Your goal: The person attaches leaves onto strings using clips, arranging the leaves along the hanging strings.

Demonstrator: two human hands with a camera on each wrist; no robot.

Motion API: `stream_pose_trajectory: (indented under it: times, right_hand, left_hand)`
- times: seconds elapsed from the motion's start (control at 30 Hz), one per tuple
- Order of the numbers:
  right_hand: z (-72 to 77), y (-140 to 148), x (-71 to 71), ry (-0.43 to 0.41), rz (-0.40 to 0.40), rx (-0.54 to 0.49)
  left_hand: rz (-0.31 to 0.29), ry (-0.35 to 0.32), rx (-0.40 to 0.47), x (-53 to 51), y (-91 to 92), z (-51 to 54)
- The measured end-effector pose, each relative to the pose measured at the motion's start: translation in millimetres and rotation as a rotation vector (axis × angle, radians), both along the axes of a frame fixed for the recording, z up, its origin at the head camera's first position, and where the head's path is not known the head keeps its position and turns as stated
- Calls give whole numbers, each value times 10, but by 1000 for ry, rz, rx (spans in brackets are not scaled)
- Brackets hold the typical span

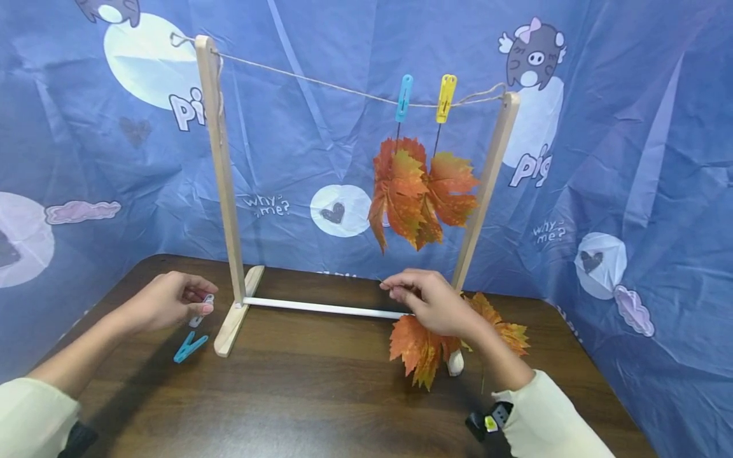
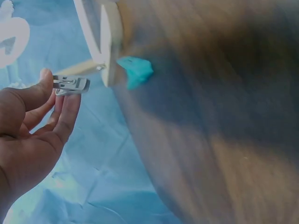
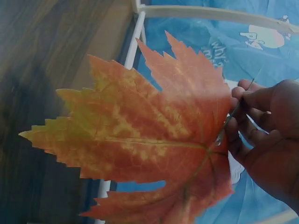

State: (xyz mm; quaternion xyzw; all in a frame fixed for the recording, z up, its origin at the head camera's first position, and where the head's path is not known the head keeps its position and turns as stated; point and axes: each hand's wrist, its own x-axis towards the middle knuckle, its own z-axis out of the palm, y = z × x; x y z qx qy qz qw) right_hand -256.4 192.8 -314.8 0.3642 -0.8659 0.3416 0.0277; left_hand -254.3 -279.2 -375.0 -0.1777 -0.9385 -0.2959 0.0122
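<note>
1. Left hand [image 1: 168,302]: thumb and fingertips pinch a pale clothespin [image 1: 197,317]. Its long axis runs out past the fingertips, slanting down in the head view.
2. Right hand [image 1: 434,304]: thumb and fingers pinch the thin stem [image 3: 254,80] of an orange leaf [image 3: 154,135]. The blade hangs below the grip; the stem's free end pokes out past the fingertips.
3. Just below the left grip, a loose blue clothespin [image 1: 190,348] lies on the table [image 1: 286,407], its legs spread.
4. Beside the right forearm, on its outer side, more leaves [image 1: 511,336] show low down.
5. Between the two grips stretches the white crossbar [image 1: 321,308]. The left post [image 1: 226,191] rises just inward of the left grip, so it stands between pale clothespin and stem.
6. Farther off, above both grips, runs the string [image 1: 321,81]. Its bare stretch lies up and leftward from the right grip; two clipped leaves [image 1: 401,197] hang almost straight above that hand, the nearer one to them.
</note>
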Motion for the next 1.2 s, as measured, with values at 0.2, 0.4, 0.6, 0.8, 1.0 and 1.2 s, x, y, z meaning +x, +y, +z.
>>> stream_pose_trajectory:
  times: [0.2,0.4,0.6,0.8,1.0,1.2]
  right_hand:
    - [-2,-172,0,-6,24,-54]
    - [38,-333,-9,-13,-21,-109]
    - [124,-472,-27,1,-55,-125]
    - [236,-629,-47,59,-50,-170]
    - [410,-789,21,125,-157,-198]
    - [590,-935,65,148,-252,-268]
  left_hand:
    - [-49,-5,15,50,170,93]
    - [-111,-27,45,98,338,167]
    - [-150,-46,76,94,516,303]
    - [-165,-19,70,79,650,488]
    - [-136,-9,116,38,782,651]
    - [-115,32,126,-21,898,790]
